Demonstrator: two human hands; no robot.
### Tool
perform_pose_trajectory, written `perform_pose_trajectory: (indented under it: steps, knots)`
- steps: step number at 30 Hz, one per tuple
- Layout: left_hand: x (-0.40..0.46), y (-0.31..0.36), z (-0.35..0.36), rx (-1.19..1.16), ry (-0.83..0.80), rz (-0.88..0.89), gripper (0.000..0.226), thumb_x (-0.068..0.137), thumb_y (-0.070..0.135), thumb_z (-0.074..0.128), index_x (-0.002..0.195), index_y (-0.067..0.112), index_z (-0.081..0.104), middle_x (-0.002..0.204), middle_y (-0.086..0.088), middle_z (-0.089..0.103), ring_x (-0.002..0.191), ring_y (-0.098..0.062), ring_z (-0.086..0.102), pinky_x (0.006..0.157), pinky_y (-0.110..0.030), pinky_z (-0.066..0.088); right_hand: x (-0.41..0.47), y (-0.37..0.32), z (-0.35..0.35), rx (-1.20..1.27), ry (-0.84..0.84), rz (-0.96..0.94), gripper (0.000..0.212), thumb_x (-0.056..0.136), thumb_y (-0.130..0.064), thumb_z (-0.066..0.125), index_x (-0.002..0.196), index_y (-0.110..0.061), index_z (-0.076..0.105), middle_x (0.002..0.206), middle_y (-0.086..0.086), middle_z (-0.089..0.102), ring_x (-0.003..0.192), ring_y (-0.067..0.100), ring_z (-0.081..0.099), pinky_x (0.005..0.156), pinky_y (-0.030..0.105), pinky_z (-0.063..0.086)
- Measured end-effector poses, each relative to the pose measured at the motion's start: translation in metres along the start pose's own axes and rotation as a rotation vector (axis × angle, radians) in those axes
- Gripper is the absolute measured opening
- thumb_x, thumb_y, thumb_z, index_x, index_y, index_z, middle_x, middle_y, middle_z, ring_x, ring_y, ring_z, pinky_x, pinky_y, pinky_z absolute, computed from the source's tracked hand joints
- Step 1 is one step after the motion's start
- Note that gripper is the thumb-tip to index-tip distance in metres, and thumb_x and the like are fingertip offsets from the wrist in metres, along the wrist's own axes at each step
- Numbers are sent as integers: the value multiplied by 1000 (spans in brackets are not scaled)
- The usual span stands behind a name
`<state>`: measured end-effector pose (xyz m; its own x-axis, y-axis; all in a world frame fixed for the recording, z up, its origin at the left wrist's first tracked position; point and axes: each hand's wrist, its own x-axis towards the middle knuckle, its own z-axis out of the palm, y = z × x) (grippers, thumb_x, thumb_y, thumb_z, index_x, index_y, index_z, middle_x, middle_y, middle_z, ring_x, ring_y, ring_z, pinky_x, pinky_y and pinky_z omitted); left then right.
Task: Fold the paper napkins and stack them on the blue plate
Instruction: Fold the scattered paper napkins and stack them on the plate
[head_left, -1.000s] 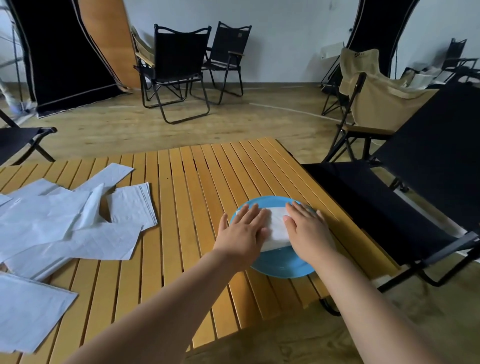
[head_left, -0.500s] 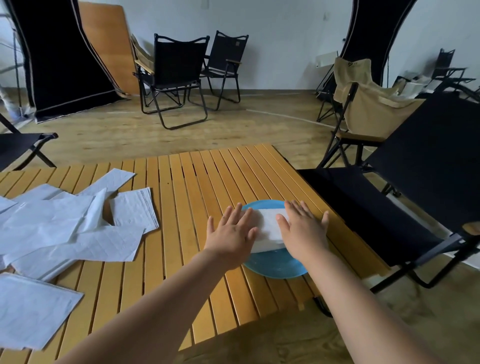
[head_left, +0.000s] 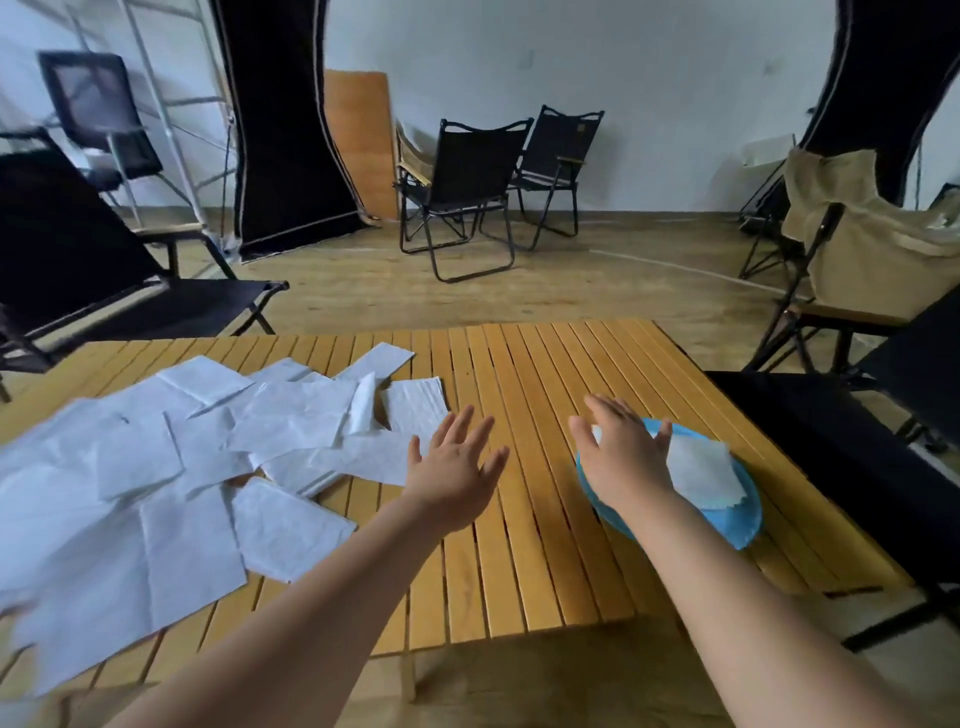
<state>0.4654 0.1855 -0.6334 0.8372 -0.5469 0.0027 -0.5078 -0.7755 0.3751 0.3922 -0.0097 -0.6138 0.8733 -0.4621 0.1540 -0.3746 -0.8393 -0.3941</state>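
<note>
Currently: blue plate (head_left: 748, 525) sitting at surface's (head_left: 545, 395) right edge, holding folded napkins (head_left: 704, 470) | unfolded napkins (head_left: 156, 467) lying scattered left | left hand (head_left: 454, 475) hovering open, empty | right hand (head_left: 626, 457) hovering open over plate's left rim, empty

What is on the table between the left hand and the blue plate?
Nothing: in the head view, only bare wooden slats of the table lie between the left hand and the plate. The right hand hangs over the plate's near edge.
</note>
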Motion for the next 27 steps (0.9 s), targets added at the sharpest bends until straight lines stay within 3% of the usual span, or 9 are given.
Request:
perform_pose_trajectory:
  steps: [6, 14, 18, 21, 23, 27]
  knots:
    - [-45, -68, -20, 12, 43, -182, 61, 104, 59, 22, 159, 36, 14, 169, 6, 2, 156, -17, -2, 124, -54, 1, -25, -84, 32, 102, -65, -60, 53, 105, -51, 30, 152, -28, 40, 159, -5, 38, 151, 17, 25, 123, 57, -6]
    - [-74, -123, -6, -59, -27, -354, 72, 97, 43, 53, 159, 30, 18, 169, 3, 3, 156, -23, -1, 125, -53, 10, -58, -144, 77, 223, -183, -60, 48, 105, -48, 34, 148, -29, 44, 156, -8, 43, 147, 18, 35, 123, 56, -6]
    - [-77, -138, -4, -98, -8, -293, 72, 93, 38, 63, 156, 26, 30, 165, 5, 19, 150, -22, 22, 121, -41, 27, -67, -145, 93, 243, -206, -10, 47, 105, -51, 35, 147, -31, 46, 152, -8, 47, 143, 19, 42, 124, 55, -5]
    - [-81, -143, -6, -144, -3, -289, 65, 93, 24, 65, 152, 25, 38, 162, 4, 27, 142, -23, 38, 108, -35, 41, -72, -144, 99, 231, -255, 20, 46, 104, -51, 37, 146, -34, 46, 143, -4, 57, 139, 20, 46, 125, 52, -3]
    - [-82, -145, -4, -121, 22, -271, 57, 94, 23, 62, 148, 24, 44, 158, 4, 35, 141, -22, 39, 108, -36, 41, -75, -147, 96, 207, -311, 29, 47, 104, -50, 39, 148, -34, 45, 138, 0, 62, 141, 23, 44, 126, 51, 2]
    - [-81, -144, -2, -153, 38, -239, 38, 98, 22, 55, 136, 21, 58, 146, 2, 48, 133, -21, 47, 104, -35, 46, -80, -154, 91, 139, -409, -47, 48, 105, -42, 43, 152, -32, 38, 157, -6, 42, 152, 24, 21, 126, 48, 9]
